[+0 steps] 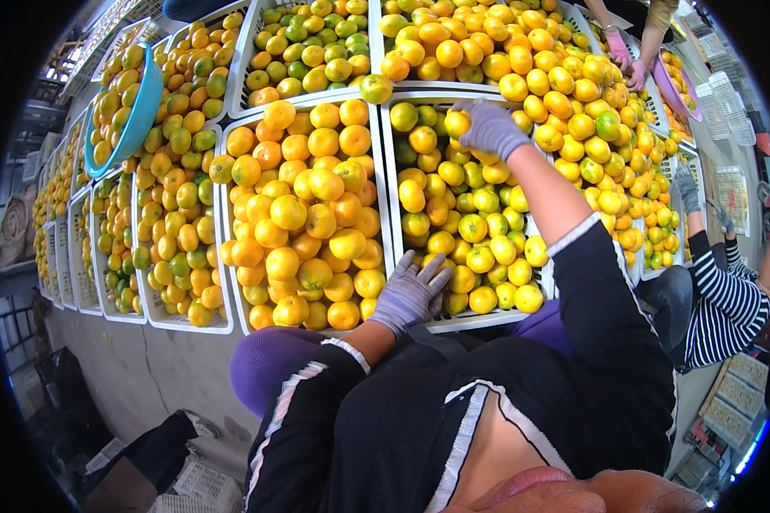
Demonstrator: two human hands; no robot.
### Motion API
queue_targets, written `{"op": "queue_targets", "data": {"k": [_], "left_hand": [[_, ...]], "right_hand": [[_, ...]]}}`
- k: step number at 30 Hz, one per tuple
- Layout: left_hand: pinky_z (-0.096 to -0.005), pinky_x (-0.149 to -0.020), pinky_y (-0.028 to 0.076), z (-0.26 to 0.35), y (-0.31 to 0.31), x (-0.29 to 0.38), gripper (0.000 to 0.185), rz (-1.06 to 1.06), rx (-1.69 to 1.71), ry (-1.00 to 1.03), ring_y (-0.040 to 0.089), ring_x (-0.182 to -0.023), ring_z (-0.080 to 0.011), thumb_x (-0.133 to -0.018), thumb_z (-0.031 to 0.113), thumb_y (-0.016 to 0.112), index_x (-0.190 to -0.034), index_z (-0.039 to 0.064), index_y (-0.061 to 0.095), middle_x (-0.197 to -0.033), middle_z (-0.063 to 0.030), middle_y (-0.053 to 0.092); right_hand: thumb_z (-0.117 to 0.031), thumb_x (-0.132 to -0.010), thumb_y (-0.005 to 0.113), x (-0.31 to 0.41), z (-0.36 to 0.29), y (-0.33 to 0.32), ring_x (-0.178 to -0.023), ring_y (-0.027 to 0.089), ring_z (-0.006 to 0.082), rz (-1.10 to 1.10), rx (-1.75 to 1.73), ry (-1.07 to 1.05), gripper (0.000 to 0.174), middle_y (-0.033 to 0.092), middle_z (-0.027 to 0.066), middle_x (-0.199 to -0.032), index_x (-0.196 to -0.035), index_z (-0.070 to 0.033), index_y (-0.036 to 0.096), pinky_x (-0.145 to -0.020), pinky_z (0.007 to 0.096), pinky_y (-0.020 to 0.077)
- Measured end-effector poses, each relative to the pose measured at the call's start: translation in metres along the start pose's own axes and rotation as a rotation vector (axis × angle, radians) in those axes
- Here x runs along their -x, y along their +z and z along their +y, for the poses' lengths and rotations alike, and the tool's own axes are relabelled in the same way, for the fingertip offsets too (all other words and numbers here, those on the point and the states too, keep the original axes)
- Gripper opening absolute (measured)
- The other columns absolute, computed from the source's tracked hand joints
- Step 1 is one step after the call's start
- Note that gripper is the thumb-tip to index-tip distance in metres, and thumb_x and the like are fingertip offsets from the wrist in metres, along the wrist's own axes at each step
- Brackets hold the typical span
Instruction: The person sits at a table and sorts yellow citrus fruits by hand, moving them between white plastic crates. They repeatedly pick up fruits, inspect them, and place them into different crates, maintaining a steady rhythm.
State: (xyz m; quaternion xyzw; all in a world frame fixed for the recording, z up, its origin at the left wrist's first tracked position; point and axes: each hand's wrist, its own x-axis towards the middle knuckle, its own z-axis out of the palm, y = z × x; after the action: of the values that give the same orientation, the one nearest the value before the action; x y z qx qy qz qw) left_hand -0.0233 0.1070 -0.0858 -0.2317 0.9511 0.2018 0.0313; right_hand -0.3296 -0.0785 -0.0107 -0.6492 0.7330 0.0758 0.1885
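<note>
My right hand (493, 127), in a grey-purple glove, has its fingers on a yellow-orange mandarin (457, 124) above the upper part of a white plastic crate (393, 211). Mandarins, green to orange, fill that crate. My left hand (412, 292), gloved alike, rests with spread fingers at the crate's near left corner, its fingertips over the rim and some fruit. Left of it, a second white crate (231, 282) is heaped with mostly orange mandarins (321, 221). One greenish-yellow mandarin (376, 88) lies on the rims where the crates meet.
More crates of mandarins stand ahead and to the left, with a blue basin (146, 109) of fruit on them. A large heap (577, 122) lies to the right. A co-worker's pink-gloved hands (635, 70) are near a purple basin (686, 90); another person in striped sleeves (725, 301) works at right.
</note>
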Motion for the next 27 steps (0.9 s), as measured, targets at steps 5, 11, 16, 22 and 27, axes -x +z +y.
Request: {"op": "queue_targets", "data": {"k": [5, 11, 16, 22, 27], "left_hand": [[-0.0518, -0.124, 0.025, 0.000, 0.002, -0.005, 0.069, 0.049, -0.007, 0.038, 0.066, -0.108, -0.0332, -0.085, 0.044, 0.068, -0.147, 0.018, 0.053, -0.153, -0.0145, 0.050], [-0.0514, -0.124, 0.024, 0.000, -0.004, -0.001, 0.069, 0.014, -0.004, -0.001, 0.065, -0.111, -0.0333, -0.085, 0.042, 0.067, -0.148, 0.018, 0.052, -0.154, -0.0145, 0.049], [-0.0517, -0.124, 0.023, 0.004, -0.010, -0.007, 0.069, -0.022, 0.017, 0.010, 0.064, -0.116, -0.0335, -0.085, 0.040, 0.067, -0.149, 0.018, 0.052, -0.156, -0.0131, 0.047], [-0.0497, -0.125, 0.021, 0.004, -0.017, -0.003, 0.072, -0.101, 0.002, -0.007, 0.062, -0.119, -0.0323, -0.086, 0.041, 0.066, -0.152, 0.018, 0.049, -0.160, -0.0124, 0.043], [-0.0506, -0.124, 0.024, 0.007, -0.013, -0.006, 0.073, -0.068, -0.010, -0.008, 0.063, -0.116, -0.0321, -0.083, 0.039, 0.069, -0.150, 0.018, 0.050, -0.159, -0.0121, 0.045]], "right_hand": [[-0.068, -0.084, 0.070, -0.058, 0.036, 0.016, -0.139, 0.053, 0.0360, -0.200, -0.155, 0.049, 0.085, 0.057, 0.0193, -0.149, -0.151, -0.017, 0.053, -0.117, 0.0448, 0.0397], [-0.074, -0.085, 0.063, -0.046, 0.039, 0.009, -0.142, 0.049, 0.0334, -0.369, -0.150, -0.014, 0.090, 0.052, 0.0139, -0.155, -0.155, -0.021, 0.048, -0.119, 0.0470, 0.0366], [-0.073, -0.088, 0.060, -0.022, 0.064, 0.048, -0.144, 0.047, 0.0351, -0.257, -0.390, -0.009, 0.091, 0.050, 0.0176, -0.156, -0.157, -0.016, 0.044, -0.120, 0.0459, 0.0342], [-0.065, -0.077, 0.075, 0.020, 0.003, 0.083, -0.133, 0.053, 0.0422, 0.169, -0.231, 0.080, 0.084, 0.050, 0.0249, -0.148, -0.145, -0.021, 0.054, -0.113, 0.0510, 0.0415], [-0.045, -0.075, 0.083, 0.076, -0.010, 0.096, -0.127, 0.055, 0.0457, 0.334, -0.317, -0.033, 0.074, 0.038, 0.0214, -0.155, -0.140, -0.026, 0.055, -0.108, 0.0496, 0.0495]]}}
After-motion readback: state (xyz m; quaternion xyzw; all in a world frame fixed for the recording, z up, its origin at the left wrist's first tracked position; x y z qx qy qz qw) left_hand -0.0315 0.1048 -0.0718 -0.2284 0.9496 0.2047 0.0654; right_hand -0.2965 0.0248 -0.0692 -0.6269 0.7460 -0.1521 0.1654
